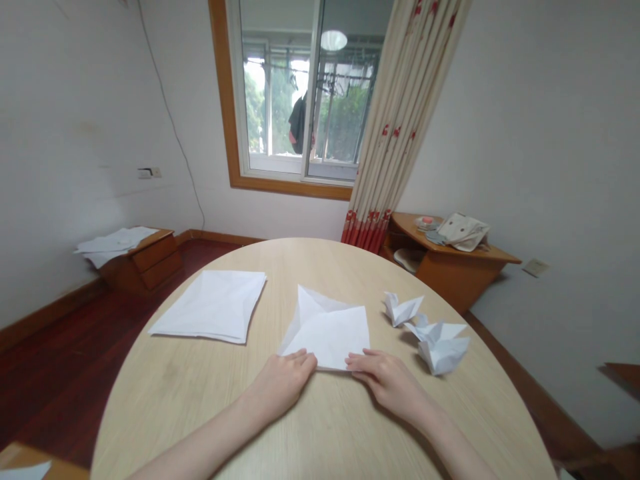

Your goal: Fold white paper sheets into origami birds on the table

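Note:
A white sheet of paper, partly folded over itself, lies on the round table in front of me. At its near left corner, my left hand holds the edge with its fingers pressed together. My right hand grips the near right corner, fingertips on top and thumb lower down. To the right stand several folded paper figures, including a small one and a larger one closer to me. Left of my hands lies a stack of square white paper.
The round wooden table fills the foreground. Beyond it on the right, a wooden corner stand bears a light cloth bag. A low drawer cabinet with papers on top is at the left wall. A curtain hangs beside the window.

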Tool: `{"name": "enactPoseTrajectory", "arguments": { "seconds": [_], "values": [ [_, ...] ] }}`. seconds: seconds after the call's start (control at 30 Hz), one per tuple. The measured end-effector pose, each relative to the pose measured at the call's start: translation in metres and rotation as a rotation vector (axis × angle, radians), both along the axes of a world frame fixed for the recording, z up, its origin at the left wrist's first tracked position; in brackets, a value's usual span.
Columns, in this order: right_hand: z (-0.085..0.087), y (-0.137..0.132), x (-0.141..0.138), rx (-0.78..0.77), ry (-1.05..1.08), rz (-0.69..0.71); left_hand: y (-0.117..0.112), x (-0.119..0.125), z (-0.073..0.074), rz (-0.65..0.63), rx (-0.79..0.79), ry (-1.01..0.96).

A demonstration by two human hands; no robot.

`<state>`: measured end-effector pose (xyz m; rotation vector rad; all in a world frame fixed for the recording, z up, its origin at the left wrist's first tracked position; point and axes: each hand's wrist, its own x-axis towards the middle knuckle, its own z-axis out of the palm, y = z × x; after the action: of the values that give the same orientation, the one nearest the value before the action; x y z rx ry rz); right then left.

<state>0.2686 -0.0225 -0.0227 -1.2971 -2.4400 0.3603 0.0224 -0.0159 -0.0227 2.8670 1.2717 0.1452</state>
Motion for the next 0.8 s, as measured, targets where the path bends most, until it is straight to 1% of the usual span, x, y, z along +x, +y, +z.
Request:
{"name": "enactPoseTrajectory", "arguments": {
  "seconds": [0.2,0.33,0.4,0.5,0.6,0.73,0.8],
  "values": [
    [-0.001,0.001,0.002,0.086,-0.008,-0.136,0.001,-0.001,-0.002,0.01,-0.028,-0.026],
    [-0.004,0.002,0.002,0.196,0.139,-0.2,0.0,-0.001,-0.001,-0.004,-0.01,-0.066],
    [-0.006,0.002,0.001,0.199,0.212,-0.2,-0.001,0.0,0.0,-0.014,0.007,-0.091],
    [-0.006,0.002,-0.001,0.131,0.279,-0.191,-0.002,0.001,0.0,-0.024,0.02,-0.092],
    [-0.001,0.0,-0.002,0.02,0.332,-0.166,0.0,0.0,-0.002,-0.024,0.015,-0.064],
    [0.009,-0.005,-0.005,-0.172,0.375,-0.074,0.002,-0.003,-0.004,-0.027,-0.006,-0.064],
    [0.011,-0.007,-0.007,-0.236,0.366,-0.048,0.003,-0.004,-0.005,-0.035,-0.015,-0.076]
  ]
}}
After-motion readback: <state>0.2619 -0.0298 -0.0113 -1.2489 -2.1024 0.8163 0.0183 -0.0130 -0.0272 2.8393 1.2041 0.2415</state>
